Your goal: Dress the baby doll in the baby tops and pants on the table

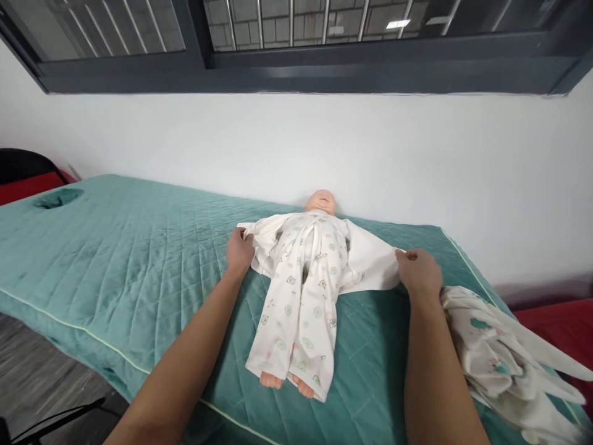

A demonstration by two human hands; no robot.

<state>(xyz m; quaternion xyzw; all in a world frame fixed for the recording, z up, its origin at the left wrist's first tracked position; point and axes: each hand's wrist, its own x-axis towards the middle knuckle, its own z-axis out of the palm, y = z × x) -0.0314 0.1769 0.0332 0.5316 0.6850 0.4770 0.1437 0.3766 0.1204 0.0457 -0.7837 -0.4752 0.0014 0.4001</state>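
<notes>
A baby doll [320,201] lies on its back on the bed, head toward the wall and bare feet toward me. Patterned white baby trousers [296,309] cover its legs and reach high over its front. From under them a white baby top [370,256] spreads out to both sides. My left hand [240,248] is closed on the top's left edge. On the other side, my right hand [419,271] pinches the right edge and holds the cloth stretched out flat. The doll's arms are hidden by fabric.
The bed has a quilted green cover [152,247] with a face hole [59,198] at the far left. Crumpled white baby clothes [495,352] lie beside my right forearm. Behind the bed stands a white wall [278,142] below a dark window frame [324,71].
</notes>
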